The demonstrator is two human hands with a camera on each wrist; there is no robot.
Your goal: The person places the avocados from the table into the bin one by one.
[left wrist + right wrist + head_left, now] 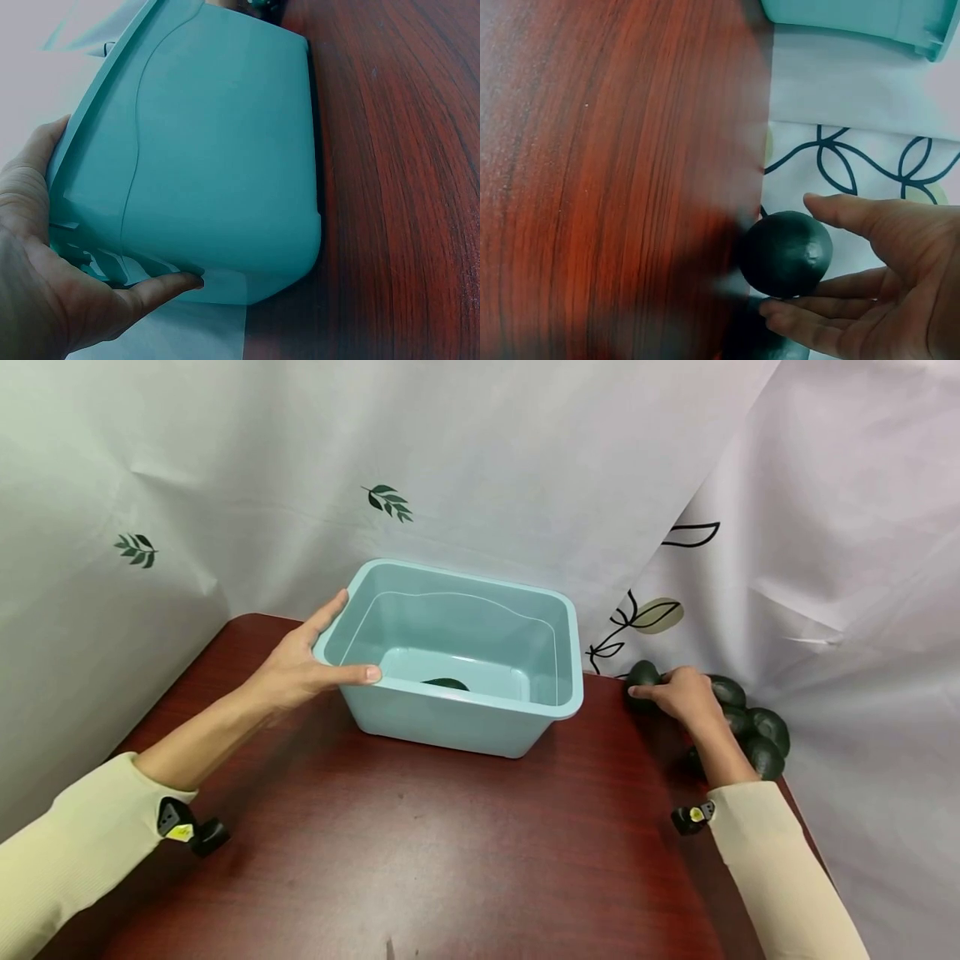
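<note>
A light blue plastic tub stands on the table, with a dark green avocado partly visible inside it. My left hand holds the tub's left front corner, thumb over the front rim and fingers along the left side. At the table's right back edge, my right hand has its thumb and fingers around a dark avocado. Beside and behind that hand lies a pile of several avocados, partly covered by the hand and forearm. Another avocado sits just under the held one in the right wrist view.
The reddish-brown wooden table reaches toward me in front of the tub. A white curtain with leaf prints hangs close behind the tub and along both sides of the table.
</note>
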